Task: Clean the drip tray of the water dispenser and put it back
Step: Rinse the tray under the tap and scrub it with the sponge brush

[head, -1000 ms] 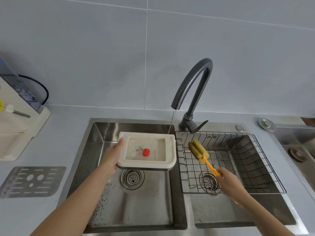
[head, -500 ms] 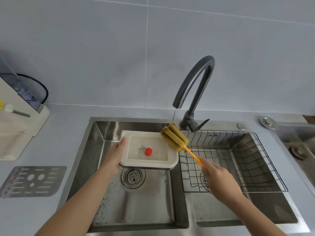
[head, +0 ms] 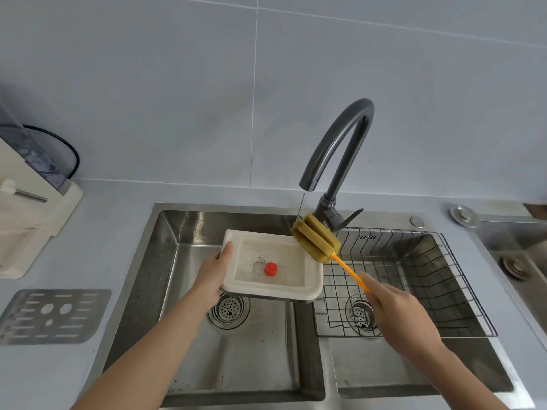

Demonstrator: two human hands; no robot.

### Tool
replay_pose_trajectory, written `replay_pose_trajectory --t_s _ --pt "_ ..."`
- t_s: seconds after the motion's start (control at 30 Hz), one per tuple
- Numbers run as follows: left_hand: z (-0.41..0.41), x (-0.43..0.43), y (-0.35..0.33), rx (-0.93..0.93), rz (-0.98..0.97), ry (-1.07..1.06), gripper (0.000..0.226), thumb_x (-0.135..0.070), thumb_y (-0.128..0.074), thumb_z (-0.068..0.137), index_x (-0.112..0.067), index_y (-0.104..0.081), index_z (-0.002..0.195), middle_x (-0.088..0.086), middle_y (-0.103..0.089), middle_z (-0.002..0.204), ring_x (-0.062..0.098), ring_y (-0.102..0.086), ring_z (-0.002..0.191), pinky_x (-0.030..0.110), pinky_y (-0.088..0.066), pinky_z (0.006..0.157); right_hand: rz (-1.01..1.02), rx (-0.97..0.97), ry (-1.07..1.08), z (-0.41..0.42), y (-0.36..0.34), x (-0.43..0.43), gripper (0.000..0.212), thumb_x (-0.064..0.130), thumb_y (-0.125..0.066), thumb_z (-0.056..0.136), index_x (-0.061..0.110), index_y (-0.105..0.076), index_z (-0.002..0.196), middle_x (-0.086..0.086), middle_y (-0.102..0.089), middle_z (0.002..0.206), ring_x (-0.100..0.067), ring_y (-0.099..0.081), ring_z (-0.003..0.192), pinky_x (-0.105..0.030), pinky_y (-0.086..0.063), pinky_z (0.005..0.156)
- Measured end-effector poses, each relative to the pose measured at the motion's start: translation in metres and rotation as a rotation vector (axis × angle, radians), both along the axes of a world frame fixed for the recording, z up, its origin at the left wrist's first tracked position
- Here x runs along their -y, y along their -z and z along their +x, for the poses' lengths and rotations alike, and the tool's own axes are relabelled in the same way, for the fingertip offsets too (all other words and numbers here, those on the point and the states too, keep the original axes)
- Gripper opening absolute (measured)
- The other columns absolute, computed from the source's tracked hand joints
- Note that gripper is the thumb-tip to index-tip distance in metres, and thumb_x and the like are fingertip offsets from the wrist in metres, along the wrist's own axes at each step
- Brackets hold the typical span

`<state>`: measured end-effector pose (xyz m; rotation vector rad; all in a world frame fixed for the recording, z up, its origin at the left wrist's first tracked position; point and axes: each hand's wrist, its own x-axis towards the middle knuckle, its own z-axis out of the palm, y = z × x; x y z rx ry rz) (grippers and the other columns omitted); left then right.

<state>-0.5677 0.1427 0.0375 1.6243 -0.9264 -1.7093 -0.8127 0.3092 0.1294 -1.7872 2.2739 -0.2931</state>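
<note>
My left hand (head: 213,273) grips the left edge of the white drip tray (head: 313,282), held level over the left sink basin. Inside the tray sit a red float (head: 270,268) and dark specks of dirt. My right hand (head: 393,309) holds the orange handle of a sponge brush (head: 315,238). Its yellow sponge head rests over the tray's far right corner, under a thin stream of water from the dark faucet (head: 337,152).
The water dispenser (head: 26,214) stands at the left on the counter. A perforated metal grille (head: 50,315) lies on the counter in front of it. A wire rack (head: 414,279) sits in the right basin. Each basin has a drain (head: 228,309).
My right hand carried the sponge brush from above the wire rack leftward to the tray's far right corner, under the water stream. The tray stayed in my left hand.
</note>
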Motion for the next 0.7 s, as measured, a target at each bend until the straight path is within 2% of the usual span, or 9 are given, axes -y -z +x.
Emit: replay_pose_trajectory --t_s 0.13,0.2,0.3,0.4,0.47,0.53,0.7 --pt "-0.012 -0.002 -0.001 -0.022 0.017 0.030 0.027 -0.048 -0.046 0.088 -0.025 -0.058 0.091 0.006 -0.067 0.098 0.026 -0.065 0.090 0.044 -0.054 0.081 0.042 -0.087 -0.043 0.009 0.003 0.004 0.036 0.008 -0.043 0.092 0.019 -0.049 0.125 0.000 -0.047 0.065 -0.024 -0.045 0.056 -0.033 -0.034 0.049" --pt "-0.018 -0.002 -0.003 -0.021 0.017 0.048 0.028 -0.050 -0.045 0.088 -0.025 -0.058 0.090 0.006 -0.067 0.099 0.025 -0.064 0.092 0.043 -0.054 0.084 0.062 -0.106 -0.051 0.012 0.004 0.004 0.047 0.006 -0.043 0.089 0.025 -0.042 0.131 0.003 -0.043 0.067 -0.025 -0.045 0.058 -0.033 -0.035 0.050" --pt "-0.026 -0.003 -0.007 -0.029 0.012 0.060 0.027 -0.052 -0.045 0.087 -0.028 -0.056 0.084 0.004 -0.067 0.095 0.023 -0.065 0.087 0.038 -0.055 0.075 0.060 -0.128 -0.078 0.015 0.006 0.009 0.057 0.005 -0.041 0.088 0.029 -0.032 0.139 0.005 -0.043 0.072 -0.024 -0.045 0.061 -0.032 -0.034 0.052" --pt "-0.036 -0.003 -0.013 -0.059 0.013 0.055 0.026 -0.052 -0.047 0.087 -0.029 -0.057 0.080 0.002 -0.068 0.088 0.019 -0.066 0.079 0.030 -0.052 0.056 0.053 -0.146 -0.092 0.016 0.009 0.015 0.059 0.006 -0.038 0.090 0.027 -0.026 0.143 0.001 -0.057 0.085 -0.022 -0.044 0.064 -0.031 -0.033 0.054" --pt "-0.043 -0.003 -0.016 -0.055 0.008 0.064 0.025 -0.053 -0.045 0.087 -0.032 -0.056 0.077 0.000 -0.067 0.085 0.018 -0.065 0.075 0.025 -0.050 0.050 0.056 -0.145 -0.088 0.016 0.009 0.017 0.058 0.007 -0.038 0.090 0.027 -0.025 0.143 0.000 -0.062 0.096 -0.023 -0.045 0.066 -0.031 -0.032 0.054" --pt "-0.049 -0.002 -0.020 -0.043 -0.004 0.082 0.025 -0.054 -0.043 0.087 -0.034 -0.053 0.075 -0.002 -0.065 0.082 0.015 -0.062 0.071 0.020 -0.045 0.041 0.054 -0.144 -0.077 0.015 0.008 0.019 0.058 0.007 -0.039 0.090 0.027 -0.027 0.142 -0.001 -0.064 0.098 -0.026 -0.050 0.068 -0.031 -0.032 0.054" --pt "-0.064 0.003 -0.023 -0.072 -0.017 0.107 0.024 -0.053 -0.042 0.088 -0.031 -0.052 0.082 -0.007 -0.061 0.086 0.010 -0.058 0.078 0.025 -0.041 0.055 0.066 -0.162 -0.099 0.010 0.001 0.029 0.055 0.009 -0.039 0.092 0.029 -0.026 0.142 0.000 -0.063 0.091 -0.021 -0.046 0.066 -0.029 -0.034 0.055"
